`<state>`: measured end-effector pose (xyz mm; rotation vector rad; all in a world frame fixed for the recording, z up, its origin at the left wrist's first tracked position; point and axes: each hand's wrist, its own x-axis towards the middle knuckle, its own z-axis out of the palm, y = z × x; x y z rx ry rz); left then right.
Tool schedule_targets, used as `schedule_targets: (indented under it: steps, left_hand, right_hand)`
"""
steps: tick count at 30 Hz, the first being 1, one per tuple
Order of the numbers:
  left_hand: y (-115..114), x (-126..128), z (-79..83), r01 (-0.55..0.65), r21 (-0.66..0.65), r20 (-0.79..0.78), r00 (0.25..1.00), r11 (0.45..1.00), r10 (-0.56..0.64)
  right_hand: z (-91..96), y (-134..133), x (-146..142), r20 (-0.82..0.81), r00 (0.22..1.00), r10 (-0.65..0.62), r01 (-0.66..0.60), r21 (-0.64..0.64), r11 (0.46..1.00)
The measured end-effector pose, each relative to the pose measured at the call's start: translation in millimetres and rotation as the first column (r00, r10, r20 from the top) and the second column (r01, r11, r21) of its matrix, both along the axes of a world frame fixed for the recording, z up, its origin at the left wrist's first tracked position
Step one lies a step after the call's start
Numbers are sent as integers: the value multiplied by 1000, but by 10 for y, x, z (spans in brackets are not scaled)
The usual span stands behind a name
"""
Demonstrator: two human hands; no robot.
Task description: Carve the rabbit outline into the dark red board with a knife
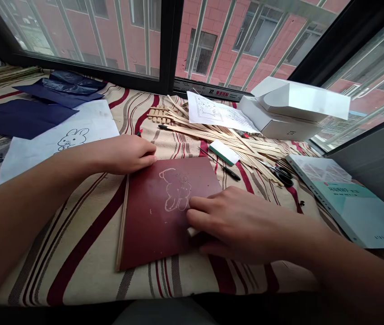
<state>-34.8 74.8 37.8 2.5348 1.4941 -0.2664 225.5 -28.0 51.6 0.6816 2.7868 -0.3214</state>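
A dark red board [151, 216] lies on the striped cloth in front of me, with a pale outline of a rabbit [176, 192] scratched into it. My left hand [127, 153] rests curled on the board's upper left corner, fingers pressed together, holding it down. My right hand [235, 221] lies on the board's right side just below the outline, fingers closed round a small whitish thing [192, 232] that only peeks out under them.
A white sheet with a rabbit drawing [71, 137] and dark blue sheets [19, 117] lie at the left. Bamboo strips [225, 135], a printed sheet [215, 113], a white-green eraser [224, 152], a black pen [225, 168], scissors [281, 174], a white box [289, 108] and a book [350, 203] lie at the right.
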Motion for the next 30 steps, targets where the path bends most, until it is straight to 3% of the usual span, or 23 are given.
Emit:
schedule_targets:
  steps: [6, 10, 15, 19, 22, 25, 27, 30]
  left_hand:
    - [-14, 13, -11, -23, 23, -11, 1000, 999, 23]
    - [-16, 1, 4, -47, -4, 38, 998, 999, 47]
    - [-95, 33, 99, -91, -70, 44, 995, 993, 94]
    - [-138, 130, 91, -139, -77, 208, 966, 987, 152]
    - [-52, 147, -11, -186, 25, 359, 919, 982, 164]
    - [101, 60, -130, -185, 172, 398, 911, 968, 103]
    - [185, -19, -192, -205, 192, 350, 928, 960, 128]
    - [230, -77, -259, -160, 209, 230, 967, 965, 111]
  right_hand:
    - [44, 92, 123, 19, 1000, 7, -7, 8, 1000]
    - [-1, 26, 162, -38, 992, 122, -115, 143, 983]
    - [-85, -118, 251, -105, 974, 199, -162, 291, 943]
    - [-159, -169, 346, -127, 965, 231, -172, 362, 916]
    - [-173, -56, 317, -100, 966, 239, -183, 393, 901]
    - [-142, 160, 192, -11, 976, 218, -199, 363, 910]
    - [-101, 307, 122, 28, 980, 195, -194, 298, 934]
    - [-5, 512, 119, -73, 987, 146, -139, 103, 985]
